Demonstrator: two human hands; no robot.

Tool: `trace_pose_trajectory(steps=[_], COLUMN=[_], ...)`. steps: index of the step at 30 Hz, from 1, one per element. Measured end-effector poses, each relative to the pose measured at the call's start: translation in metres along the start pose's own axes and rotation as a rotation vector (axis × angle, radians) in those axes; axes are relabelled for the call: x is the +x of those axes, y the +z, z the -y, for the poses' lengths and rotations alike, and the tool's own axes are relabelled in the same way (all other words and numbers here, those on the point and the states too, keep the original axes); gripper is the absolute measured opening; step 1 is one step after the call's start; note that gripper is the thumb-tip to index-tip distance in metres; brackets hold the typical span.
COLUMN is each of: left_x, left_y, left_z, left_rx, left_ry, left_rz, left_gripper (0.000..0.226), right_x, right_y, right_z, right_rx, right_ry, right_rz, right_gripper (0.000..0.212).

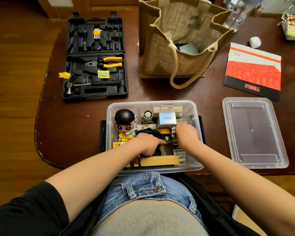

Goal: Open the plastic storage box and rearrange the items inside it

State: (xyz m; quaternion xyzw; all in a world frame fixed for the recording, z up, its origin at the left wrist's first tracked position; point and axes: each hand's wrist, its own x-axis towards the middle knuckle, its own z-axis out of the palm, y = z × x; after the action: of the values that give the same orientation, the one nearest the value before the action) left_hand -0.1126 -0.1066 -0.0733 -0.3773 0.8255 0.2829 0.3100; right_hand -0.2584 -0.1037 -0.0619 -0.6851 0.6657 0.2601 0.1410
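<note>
**Head view: both hands down in the open box, sorting cable and batteries**

Head view shows the plastic storage box sitting at the near edge of the surface, straight in front of the person, with its lid already off and lying just beside it to the right. The left hand is curled round a bundle of black cable in the middle of the box. The right hand is bent over the row of batteries along the right wall; its fingertips are hidden, so I cannot tell whether it pinches one or only presses on them.

Opening looks done; the rearranging is under way. To do it well, the cable should probably be kept bunched tight so loose loops do not snag the yellow roll or the figurine. The batteries are best nudged as a row, staying parallel against the wall. The wooden block at the near end leaves little room, so moves should be small.
</note>
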Motion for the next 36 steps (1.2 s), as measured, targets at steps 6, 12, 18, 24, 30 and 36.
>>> trace_pose_trajectory(steps=[6, 12, 18, 24, 30, 36], left_x=[0.0, -0.001, 0.0, 0.002, -0.001, -0.021], left_y=[0.0, 0.002, 0.005, 0.005, 0.003, -0.003], left_z=[0.004, 0.007, 0.008, 0.008, 0.009, 0.023], left_rx=[-0.025, -0.044, -0.042, -0.052, -0.086, -0.34], left_ry=[0.015, 0.021, 0.02, 0.026, 0.042, 0.054], left_rz=[-0.012, -0.028, -0.037, -0.034, -0.041, -0.226], left_gripper=[0.069, 0.066, 0.067, 0.069, 0.068, 0.045], right_x=[-0.005, 0.0, 0.003, 0.003, 0.005, -0.002], right_y=[-0.007, 0.011, 0.027, 0.032, 0.023, -0.004], right_z=[-0.017, -0.002, 0.013, 0.02, 0.009, -0.01], right_rx=[0.096, 0.465, 0.369, 0.363, 0.398, 0.453], right_ry=[-0.128, -0.021, 0.026, 0.068, 0.022, 0.0], right_rz=[0.15, 0.406, 0.297, 0.248, 0.37, 0.251], right_gripper=[0.028, 0.042, 0.043, 0.04, 0.038, 0.027])
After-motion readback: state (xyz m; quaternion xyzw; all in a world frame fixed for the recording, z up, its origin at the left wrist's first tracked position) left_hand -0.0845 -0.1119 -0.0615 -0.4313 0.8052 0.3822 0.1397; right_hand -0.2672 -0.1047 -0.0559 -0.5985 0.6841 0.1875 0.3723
